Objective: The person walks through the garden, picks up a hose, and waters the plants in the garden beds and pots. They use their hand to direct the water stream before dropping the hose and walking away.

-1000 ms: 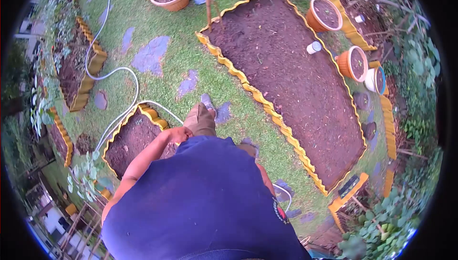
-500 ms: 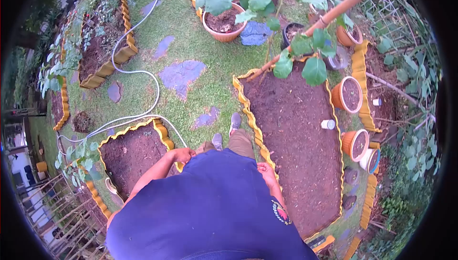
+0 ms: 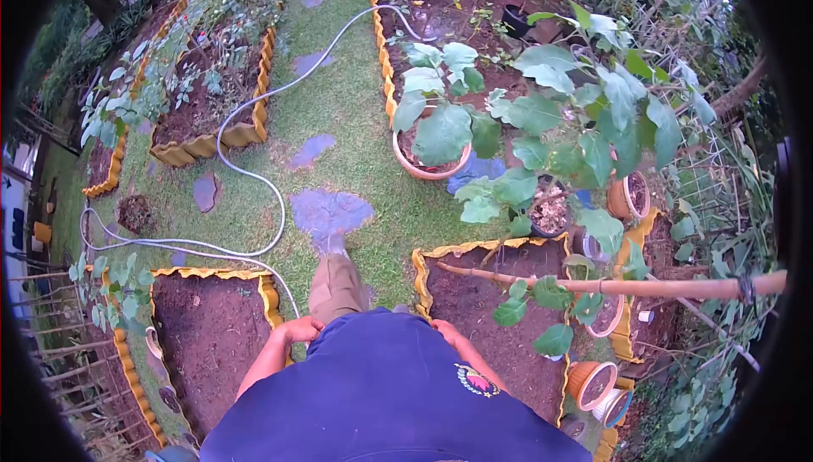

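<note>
My left hand (image 3: 302, 329) is at my left thigh, beside the hem of my dark blue shirt (image 3: 373, 394). Its fingers look curled in against the brown trousers (image 3: 333, 287); whether cloth or anything else is in them does not show. On the other side, my right hand (image 3: 444, 329) is low at my right hip, its fingers mostly hidden by the shirt. One foot is forward at the near edge of a grey stepping stone (image 3: 330, 212) set in the grass.
A grey hose (image 3: 275, 199) curves over the grass (image 3: 364, 182). Soil beds with wavy yellow edging (image 3: 269, 297) flank me. A bamboo pole (image 3: 644, 287) slants across the right bed. Leafy plants and terracotta pots (image 3: 590, 384) stand right; another pot (image 3: 428, 172) is ahead.
I have stepped forward along the grass, and one foot has reached the stepping stone. The beds, pots and pole have shifted nearer. Both hands stay low at my sides.
</note>
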`<state>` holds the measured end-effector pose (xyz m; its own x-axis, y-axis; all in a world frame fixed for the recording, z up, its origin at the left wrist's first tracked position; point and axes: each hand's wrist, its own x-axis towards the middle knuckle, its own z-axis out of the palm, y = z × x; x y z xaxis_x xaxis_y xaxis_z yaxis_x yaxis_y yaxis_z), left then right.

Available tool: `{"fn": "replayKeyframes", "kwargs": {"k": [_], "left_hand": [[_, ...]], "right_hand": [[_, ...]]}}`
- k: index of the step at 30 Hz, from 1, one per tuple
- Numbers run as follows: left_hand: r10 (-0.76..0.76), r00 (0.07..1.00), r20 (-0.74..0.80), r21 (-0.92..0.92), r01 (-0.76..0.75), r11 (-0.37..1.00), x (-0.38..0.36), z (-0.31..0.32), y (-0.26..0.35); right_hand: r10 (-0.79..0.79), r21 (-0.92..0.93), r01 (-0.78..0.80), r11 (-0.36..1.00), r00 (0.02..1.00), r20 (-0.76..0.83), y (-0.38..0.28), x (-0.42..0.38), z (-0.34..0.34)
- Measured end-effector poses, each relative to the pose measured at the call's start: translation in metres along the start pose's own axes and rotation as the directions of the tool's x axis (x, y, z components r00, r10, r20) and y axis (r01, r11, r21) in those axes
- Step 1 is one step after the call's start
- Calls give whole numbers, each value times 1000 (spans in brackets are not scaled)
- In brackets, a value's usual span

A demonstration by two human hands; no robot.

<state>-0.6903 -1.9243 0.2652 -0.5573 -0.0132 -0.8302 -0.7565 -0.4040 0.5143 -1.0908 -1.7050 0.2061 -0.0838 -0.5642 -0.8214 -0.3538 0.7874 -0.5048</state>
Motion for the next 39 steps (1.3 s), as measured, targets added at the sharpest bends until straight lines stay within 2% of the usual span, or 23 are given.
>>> {"fn": "replayKeyframes", "kwargs": {"k": [2, 4, 6, 8, 10, 11, 14, 16, 17, 20, 21, 25, 27, 28, 29, 33, 36, 37, 39], "left_hand": [[24, 999, -47, -34, -26, 999, 7, -26, 14], [55, 997, -51, -54, -58, 997, 19, -66, 32], [82, 996, 28, -107, -79, 991, 38, -118, 44], [-7, 990, 140, -149, 28, 988, 15, -174, 96], [84, 984, 156, -134, -64, 989, 25, -224, 80], [68, 985, 160, -158, -42, 987, 15, -248, 93], [15, 985, 172, -198, 20, 980, -13, -293, 121], [-16, 989, 150, -172, 42, 984, -19, -325, 129], [-22, 988, 154, -164, 47, 985, -21, -340, 134], [-44, 985, 169, -179, 75, 981, -20, -384, 159], [-66, 982, 178, -74, 80, 994, -19, -403, 172], [-91, 979, 182, -32, 98, 995, -22, -461, 228], [-70, 981, 179, 11, 69, 998, -1, -494, 228], [-58, 983, 174, 33, 53, 998, 4, -512, 241], [-92, 989, 115, 150, 74, 986, 4, -530, 257], [-66, 992, 105, 75, 58, 995, 48, -601, 276], [-62, 992, 111, 2, 63, 998, 76, -653, 321], [-55, 991, 122, -42, 60, 997, 90, -672, 334], [-126, 977, 171, 1, 128, 992, 103, -709, 396]], "right_hand": [[63, -6, -63, 998, 995, 78, -23, 32, -17], [-3, -8, 3, 1000, 999, 34, -20, 83, -23], [10, 7, -10, 1000, 998, 55, -58, 107, -41], [-42, -48, 40, 998, 998, -37, -69, 149, -46], [45, -146, -46, 988, 999, -13, -171, 132, -64], [109, -230, -125, 965, 991, -83, -208, 133, -67], [101, -316, -129, 940, 990, -103, -289, 148, -82], [119, -182, -147, 972, 981, -155, -318, 163, -84], [104, -243, -155, 958, 972, -209, -367, 154, -93], [75, -211, -131, 969, 965, -251, -412, 176, -108], [49, -219, -112, 969, 960, -274, -427, 181, -114], [64, -13, -69, 998, 970, -236, -473, 214, -140], [28, 90, -9, 996, 975, -219, -485, 246, -151], [21, 96, 0, 995, 976, -217, -501, 256, -161], [8, 101, 14, 995, 977, -213, -520, 268, -172], [-45, 130, 74, 989, 977, -207, -580, 350, -220], [-97, 44, 107, 993, 979, -181, -627, 415, -273], [-168, -85, 154, 984, 965, -201, -655, 426, -300], [-71, -189, 42, 981, 987, -145, -697, 451, -354]]}}
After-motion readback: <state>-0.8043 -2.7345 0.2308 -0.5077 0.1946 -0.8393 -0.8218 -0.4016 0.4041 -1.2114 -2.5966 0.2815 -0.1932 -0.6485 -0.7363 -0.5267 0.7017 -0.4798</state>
